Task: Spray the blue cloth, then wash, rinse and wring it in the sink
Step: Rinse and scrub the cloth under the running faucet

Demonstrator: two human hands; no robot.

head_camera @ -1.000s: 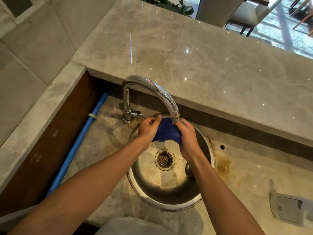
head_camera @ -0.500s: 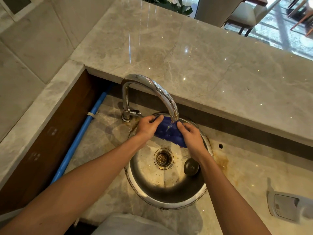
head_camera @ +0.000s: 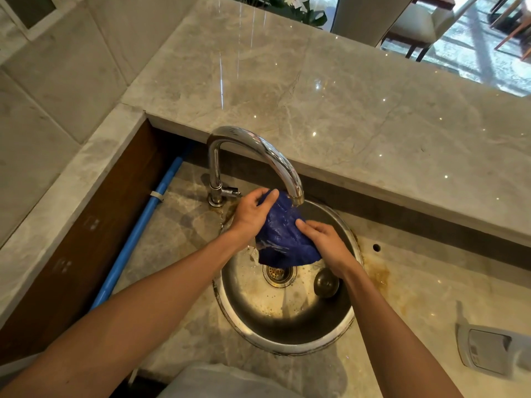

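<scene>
Deep blue cloth point(head_camera: 283, 235) over steel-grey sink point(head_camera: 287, 337).
Chrome tap point(head_camera: 258, 147); beige-grey veined marble counter point(head_camera: 359, 119) with white glints; rust-yellow stains round basin rim; bright blue pipe point(head_camera: 138, 234); dark brown panel point(head_camera: 86, 225); brassy drain point(head_camera: 279, 273).

Grey marble counter point(head_camera: 359, 116), tiled wall point(head_camera: 57, 81), possibly chairs point(head_camera: 413, 27) beyond.

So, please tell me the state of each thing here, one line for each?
cloth: wet, bunched, held under the spout
tap: seems to be running; water splashes below the cloth
left hand: gripping the cloth
right hand: gripping the cloth
sink: wet, stained
drain: open
plug: out, lying in the sink
</scene>
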